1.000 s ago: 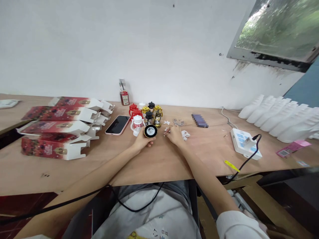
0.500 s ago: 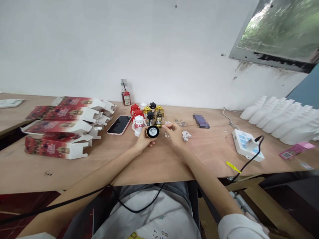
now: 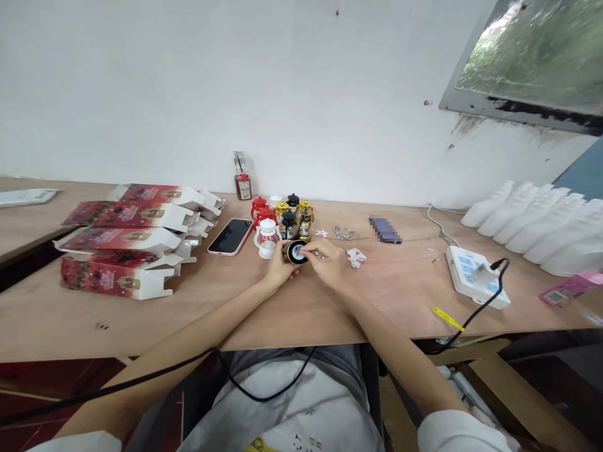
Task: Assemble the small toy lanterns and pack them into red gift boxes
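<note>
My left hand (image 3: 279,269) is wrapped around a small black lantern (image 3: 293,257), tilted so that its round base with a white centre faces me. My right hand (image 3: 330,262) pinches with thumb and forefinger at that base; whatever sits between the fingertips is too small to make out. Just behind stand several mini lanterns: a white lantern (image 3: 267,238), red lanterns (image 3: 259,204), gold lanterns (image 3: 306,210) and black ones (image 3: 289,224). Right of them lie small metal pieces (image 3: 344,233) and white cut-out pieces (image 3: 357,257).
Red gift boxes (image 3: 146,215) with open flaps lie at the left, beside a phone (image 3: 230,236). A bottle (image 3: 242,182) stands by the wall. Toward the right are a pixelated dark object (image 3: 385,230), a power strip (image 3: 473,276), white bottle-shaped items (image 3: 537,226) and a pink box (image 3: 570,287).
My right hand has moved left, bringing its fingertips onto the lantern's base. The lantern has turned slightly, showing more of its side. The whole view has shifted a little.
</note>
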Available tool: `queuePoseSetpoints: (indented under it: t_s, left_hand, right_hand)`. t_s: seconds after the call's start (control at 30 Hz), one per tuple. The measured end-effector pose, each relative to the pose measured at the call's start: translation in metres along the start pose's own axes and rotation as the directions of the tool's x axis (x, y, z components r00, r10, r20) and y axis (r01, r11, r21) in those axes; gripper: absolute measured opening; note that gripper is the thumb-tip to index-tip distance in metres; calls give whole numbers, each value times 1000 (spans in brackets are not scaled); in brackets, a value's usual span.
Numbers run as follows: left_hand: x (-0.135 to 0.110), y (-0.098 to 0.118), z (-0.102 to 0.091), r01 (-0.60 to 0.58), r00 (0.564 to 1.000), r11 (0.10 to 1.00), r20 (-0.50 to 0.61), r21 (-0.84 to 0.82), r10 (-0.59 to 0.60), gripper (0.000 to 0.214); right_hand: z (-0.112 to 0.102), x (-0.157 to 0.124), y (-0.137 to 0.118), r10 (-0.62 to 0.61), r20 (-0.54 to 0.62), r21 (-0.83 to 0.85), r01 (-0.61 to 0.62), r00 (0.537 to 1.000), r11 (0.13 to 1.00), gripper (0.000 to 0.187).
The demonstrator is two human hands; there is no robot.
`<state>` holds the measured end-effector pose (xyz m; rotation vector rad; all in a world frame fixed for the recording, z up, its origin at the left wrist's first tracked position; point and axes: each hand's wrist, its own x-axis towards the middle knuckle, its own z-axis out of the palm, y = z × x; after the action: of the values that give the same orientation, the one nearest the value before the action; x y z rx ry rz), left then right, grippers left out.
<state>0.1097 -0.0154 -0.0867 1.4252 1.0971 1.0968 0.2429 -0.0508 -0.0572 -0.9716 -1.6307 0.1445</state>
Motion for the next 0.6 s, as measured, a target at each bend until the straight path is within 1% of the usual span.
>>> queuePoseSetpoints:
  t_s: [0.07,0.17,0.23,0.3,0.4,0.47,0.53,0.57,0.6]
  left_hand:
    - [0,-1,1,9,1000,1000,-20,8,-9,58]
    - [0,-1,2,25,999,1000,-26,-11,-26,60]
    - [0,0,2,22,999,999,-30,-28,-23,61]
    - [0,0,1,23,999,999,-33,-36,-24,59]
    - [1,0,1,40,999,998,-33,-45,-42,58]
    - [2,-1,0,58,998,997,-34,-58,-60,60]
    - [3,-1,0,76,996,994,-30,-72,-79,61]
    - [4,-1,0,81,996,994,-27,-77,-83,61]
    - [4,-1,-1,81,996,993,-22,-82,-83,62]
  right_hand:
    - [2,-2,3,-93,-25,-108,90,995,990,11]
    - [7,-5,11,-216,-61,-212,198,975,957,15]
    - [11,-6,14,-268,-60,-244,247,962,938,16]
    - [12,-6,13,-283,-60,-246,261,957,934,18]
    - [9,-5,10,-238,-76,-214,217,968,952,18]
    - [3,-1,15,-177,-118,-206,150,977,967,18]
    - [-5,5,26,-75,-152,-233,38,985,972,16]
    - [-10,7,33,-4,-134,-261,-32,991,965,14]
    - [-15,10,40,80,-87,-301,-103,993,948,12]
